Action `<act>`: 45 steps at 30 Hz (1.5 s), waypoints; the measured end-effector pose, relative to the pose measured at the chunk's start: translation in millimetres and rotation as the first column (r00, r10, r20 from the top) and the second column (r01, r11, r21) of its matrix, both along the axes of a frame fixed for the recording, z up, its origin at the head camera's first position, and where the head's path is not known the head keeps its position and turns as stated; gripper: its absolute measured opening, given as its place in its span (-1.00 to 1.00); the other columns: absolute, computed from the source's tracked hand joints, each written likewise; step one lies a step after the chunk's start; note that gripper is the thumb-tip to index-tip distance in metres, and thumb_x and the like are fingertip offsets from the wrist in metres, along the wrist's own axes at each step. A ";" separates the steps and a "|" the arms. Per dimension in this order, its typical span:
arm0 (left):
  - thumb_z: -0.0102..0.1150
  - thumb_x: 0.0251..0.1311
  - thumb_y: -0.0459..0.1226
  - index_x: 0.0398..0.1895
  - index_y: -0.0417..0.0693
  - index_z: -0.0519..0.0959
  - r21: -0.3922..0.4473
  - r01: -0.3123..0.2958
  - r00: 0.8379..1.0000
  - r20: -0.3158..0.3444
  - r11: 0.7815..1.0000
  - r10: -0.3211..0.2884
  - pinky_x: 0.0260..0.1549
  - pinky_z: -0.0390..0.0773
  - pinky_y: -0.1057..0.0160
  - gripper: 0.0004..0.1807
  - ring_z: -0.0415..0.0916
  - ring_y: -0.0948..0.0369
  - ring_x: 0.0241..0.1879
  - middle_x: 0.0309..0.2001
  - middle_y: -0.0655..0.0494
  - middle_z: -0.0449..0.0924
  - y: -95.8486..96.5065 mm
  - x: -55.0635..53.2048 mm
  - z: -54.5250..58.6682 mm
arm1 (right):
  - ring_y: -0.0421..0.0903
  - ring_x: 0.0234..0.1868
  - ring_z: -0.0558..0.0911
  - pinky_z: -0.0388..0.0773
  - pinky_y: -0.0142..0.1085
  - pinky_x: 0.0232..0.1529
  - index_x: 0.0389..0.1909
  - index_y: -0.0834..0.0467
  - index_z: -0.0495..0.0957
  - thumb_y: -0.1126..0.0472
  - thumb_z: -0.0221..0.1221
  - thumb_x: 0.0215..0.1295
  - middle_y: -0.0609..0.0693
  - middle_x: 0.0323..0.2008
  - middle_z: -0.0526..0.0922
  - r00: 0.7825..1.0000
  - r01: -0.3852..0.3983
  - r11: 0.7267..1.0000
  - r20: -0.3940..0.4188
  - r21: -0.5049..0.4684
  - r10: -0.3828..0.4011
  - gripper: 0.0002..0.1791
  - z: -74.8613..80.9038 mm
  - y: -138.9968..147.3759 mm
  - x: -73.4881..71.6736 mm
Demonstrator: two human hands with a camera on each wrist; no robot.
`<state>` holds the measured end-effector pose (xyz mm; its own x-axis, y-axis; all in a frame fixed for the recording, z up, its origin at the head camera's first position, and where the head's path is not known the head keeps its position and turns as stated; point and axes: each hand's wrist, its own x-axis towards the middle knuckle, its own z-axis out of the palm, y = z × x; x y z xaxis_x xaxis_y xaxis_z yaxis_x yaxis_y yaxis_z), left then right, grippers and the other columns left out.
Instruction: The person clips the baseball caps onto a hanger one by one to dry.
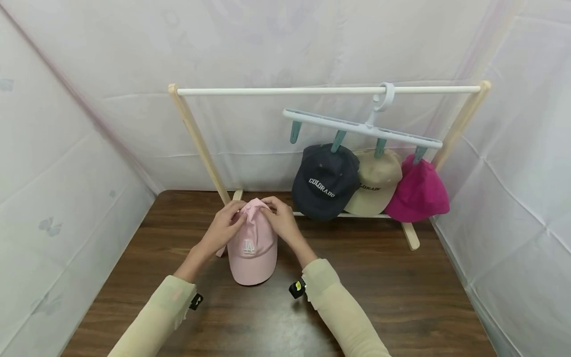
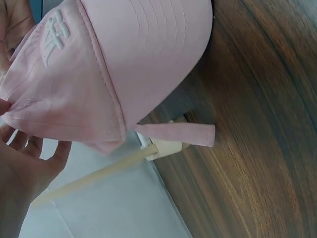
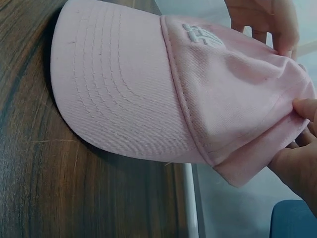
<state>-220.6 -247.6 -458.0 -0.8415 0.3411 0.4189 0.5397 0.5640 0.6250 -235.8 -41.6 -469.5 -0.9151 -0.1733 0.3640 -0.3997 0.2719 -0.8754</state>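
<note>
A pink baseball cap (image 1: 254,243) with a white LA logo hangs crown up between both hands, its brim toward the person. The left hand (image 1: 225,225) pinches the crown's top from the left. From the right, the right hand (image 1: 284,223) pinches the same bunched top, fabric gathered between the two hands. In the left wrist view a loose strap of the pink cap (image 2: 74,84) sticks out below the brim. The right wrist view shows the stitched brim of the pink cap (image 3: 119,84) close over the wooden table (image 3: 124,198).
Behind stands a wooden rack with a white rail (image 1: 267,91). On it hangs a tilted clip hanger (image 1: 357,128) with a dark Colorado cap (image 1: 325,181), a beige cap (image 1: 376,183) and a magenta cap (image 1: 419,191). Its leftmost clip (image 1: 295,132) holds nothing.
</note>
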 end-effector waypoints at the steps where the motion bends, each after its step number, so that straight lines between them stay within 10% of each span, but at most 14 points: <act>1: 0.15 0.44 -0.31 0.10 -0.19 0.60 0.004 -0.003 1.000 -0.015 1.000 0.003 -0.13 0.58 0.16 -0.75 0.52 0.11 -0.08 0.03 -0.07 0.60 1.4 0.1 -0.2 | -0.03 0.06 0.71 0.65 -0.22 0.06 0.04 0.21 0.64 0.27 0.24 0.44 0.12 0.01 0.74 1.000 -0.005 1.000 0.001 0.002 0.005 -0.78 0.0 1.2 0.2; 15: 0.16 0.45 -0.33 0.04 -0.23 0.61 0.044 -0.019 0.999 -0.026 0.999 0.020 -0.07 0.61 0.00 -0.79 0.59 0.07 -0.04 -0.04 -0.08 0.65 14.1 5.3 0.8 | -0.05 -0.02 0.71 0.65 -0.20 0.03 0.04 0.14 0.63 0.20 0.31 0.38 0.03 -0.08 0.75 1.000 -0.027 0.994 0.005 0.106 0.027 -0.74 11.8 25.4 5.2; 26: 0.27 0.35 -0.38 -0.08 -0.18 0.64 0.073 -0.007 0.995 -0.101 0.997 0.014 -0.24 0.56 0.35 -0.87 0.54 0.22 -0.22 -0.18 0.02 0.67 19.2 7.5 -2.7 | -0.09 -0.11 0.68 0.63 -0.26 -0.12 0.03 0.12 0.63 0.17 0.25 0.44 0.00 -0.13 0.74 0.999 -0.035 0.990 -0.019 0.139 0.038 -0.78 7.9 31.9 9.6; 45: 0.29 0.34 -0.36 -0.13 -0.16 0.58 0.123 -0.036 0.995 -0.091 0.992 0.048 -0.46 0.41 0.33 -0.88 0.38 0.23 -0.43 -0.32 0.04 0.56 40.0 10.7 8.6 | -0.11 0.01 0.65 0.61 -0.14 0.06 0.08 0.13 0.61 0.16 0.25 0.44 0.02 0.03 0.71 0.995 -0.096 0.983 -0.011 0.157 0.099 -0.74 23.4 43.7 17.3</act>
<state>-209.9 -207.6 -449.4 -0.8094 0.2484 0.5321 0.5762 0.5107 0.6381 -218.5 2.0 -446.1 -0.8845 -0.3172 0.3420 -0.4465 0.3636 -0.8176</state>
